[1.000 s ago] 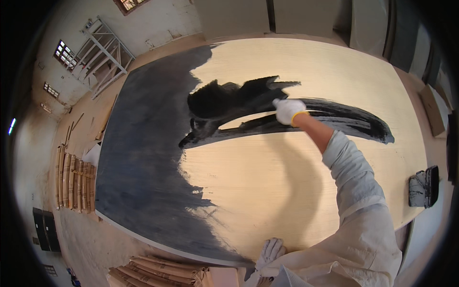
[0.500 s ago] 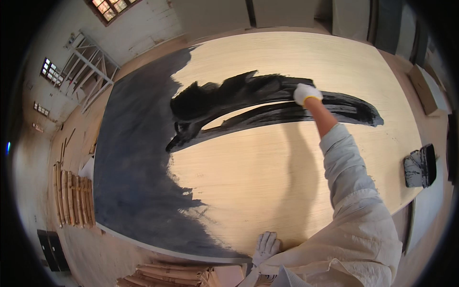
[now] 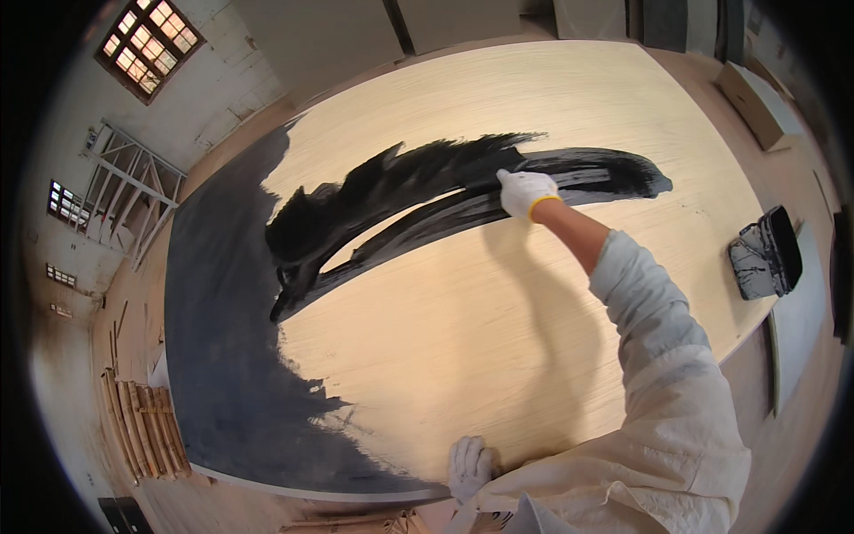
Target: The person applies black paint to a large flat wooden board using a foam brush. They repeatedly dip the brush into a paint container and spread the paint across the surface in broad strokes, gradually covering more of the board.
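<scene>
Far left, a stack of long brown bundles [image 3: 147, 427] stands near a pale metal frame [image 3: 133, 180] by the wall. Next comes the board [image 3: 418, 347], its left part coated dark grey [image 3: 222, 347] and the rest bare pale wood. From that grey edge a glossy black streak of paint [image 3: 391, 182] runs across the far half, its long axis going left to right in a shallow arc, with a thin bare gap inside it. The gloved left hand [image 3: 470, 467] rests on the board's near edge, well apart from the streak, fingers loosely bent, with nothing visible in them. The gloved right hand [image 3: 527, 193] is the nearer one: it lies over the streak, right of its middle, so black extends to both sides of the fingers. They look curled, but whether they hold anything cannot be told. At the right edge stands a paint-smeared black bucket [image 3: 754, 262]. No brand, label or writing can be read.
</scene>
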The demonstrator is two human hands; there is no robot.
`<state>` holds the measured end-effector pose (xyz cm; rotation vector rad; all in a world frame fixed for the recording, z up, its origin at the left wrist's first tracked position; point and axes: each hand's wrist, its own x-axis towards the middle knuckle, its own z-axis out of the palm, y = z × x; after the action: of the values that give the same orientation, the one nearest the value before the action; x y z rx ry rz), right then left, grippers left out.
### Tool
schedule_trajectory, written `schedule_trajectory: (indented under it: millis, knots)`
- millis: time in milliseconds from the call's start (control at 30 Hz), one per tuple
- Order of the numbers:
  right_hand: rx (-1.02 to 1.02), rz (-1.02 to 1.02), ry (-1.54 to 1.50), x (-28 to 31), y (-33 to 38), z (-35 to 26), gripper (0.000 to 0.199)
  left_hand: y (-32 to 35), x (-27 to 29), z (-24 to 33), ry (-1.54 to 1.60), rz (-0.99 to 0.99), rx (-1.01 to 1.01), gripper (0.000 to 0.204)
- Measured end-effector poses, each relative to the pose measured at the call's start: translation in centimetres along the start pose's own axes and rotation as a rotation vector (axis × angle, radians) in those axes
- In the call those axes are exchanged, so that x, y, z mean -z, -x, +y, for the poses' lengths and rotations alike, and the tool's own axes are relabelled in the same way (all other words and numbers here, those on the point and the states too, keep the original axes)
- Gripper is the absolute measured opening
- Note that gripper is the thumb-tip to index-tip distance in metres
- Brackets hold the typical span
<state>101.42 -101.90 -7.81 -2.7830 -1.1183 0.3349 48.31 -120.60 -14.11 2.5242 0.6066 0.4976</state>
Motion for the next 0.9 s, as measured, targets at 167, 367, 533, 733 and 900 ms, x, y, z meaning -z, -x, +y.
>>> schedule_trajectory:
  millis: [167,367,533,733,900]
  knots:
    - [-0.34,0.047,-0.064,4.7,-2.3,13.7,0.035,-0.8,-0.6,1.6,-0.049,0.101,-0.027,0.031]
    - [-0.009,-0.053,0.076,3.6,0.8,11.3,0.052,1.7,-2.2,0.2,-0.122,0.099,0.004,0.029]
    - [-0.456,0.095,-0.075,6.5,-1.9,24.2,0.037,-0.3,-1.6,0.8,-0.176,0.132,-0.087,0.028]
    - [-0.2,0.11,-0.038,0.5,-1.6,12.1,0.033,-0.4,-3.5,2.0,-0.269,0.315,-0.037,0.019]
    - [-0.281,-0.03,-0.068,6.6,-4.2,18.0,0.031,-1.1,-3.9,2.6,-0.332,0.357,-0.002,0.014]
